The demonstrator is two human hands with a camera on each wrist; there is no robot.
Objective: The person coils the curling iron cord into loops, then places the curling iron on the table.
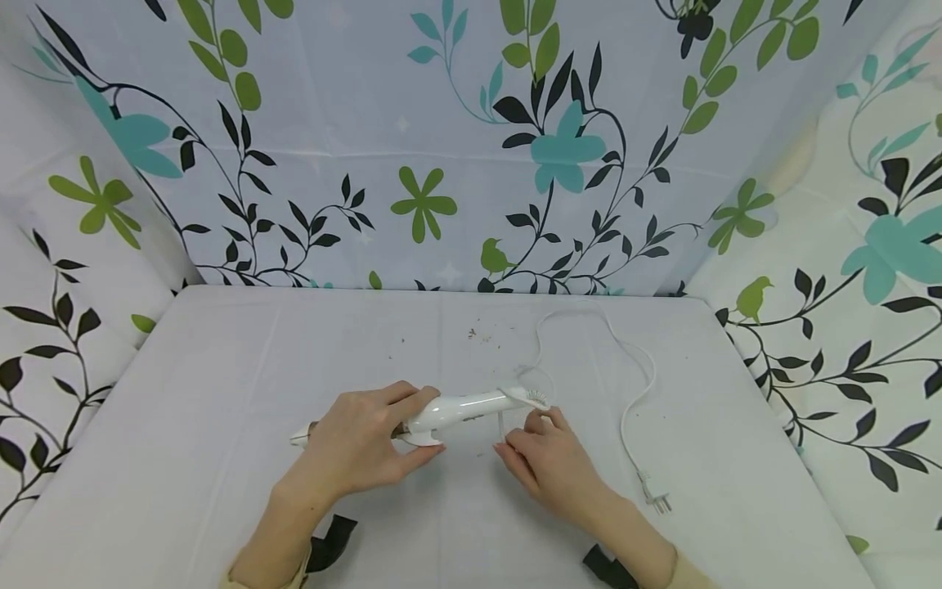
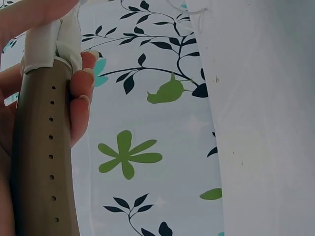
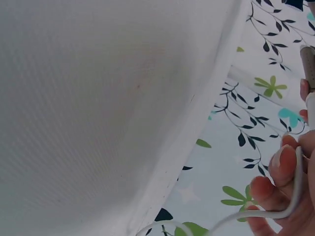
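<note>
My left hand [image 1: 361,438] grips a white hair curling iron [image 1: 471,406] across its middle, thumb below and fingers over the top. The left wrist view shows its brown barrel [image 2: 45,152] with a row of small holes, lying along the palm. The white handle points right, towards my right hand [image 1: 555,466]. That hand pinches the white power cord [image 3: 266,214] close to the handle's end, with the cord running across the curled fingers in the right wrist view.
The rest of the cord loops over the back right of the white-covered table [image 1: 221,368], ending in a plug [image 1: 657,496] right of my right hand. Small brown crumbs [image 1: 473,333] lie towards the back. A leaf-patterned cloth [image 1: 331,123] hangs behind and at both sides.
</note>
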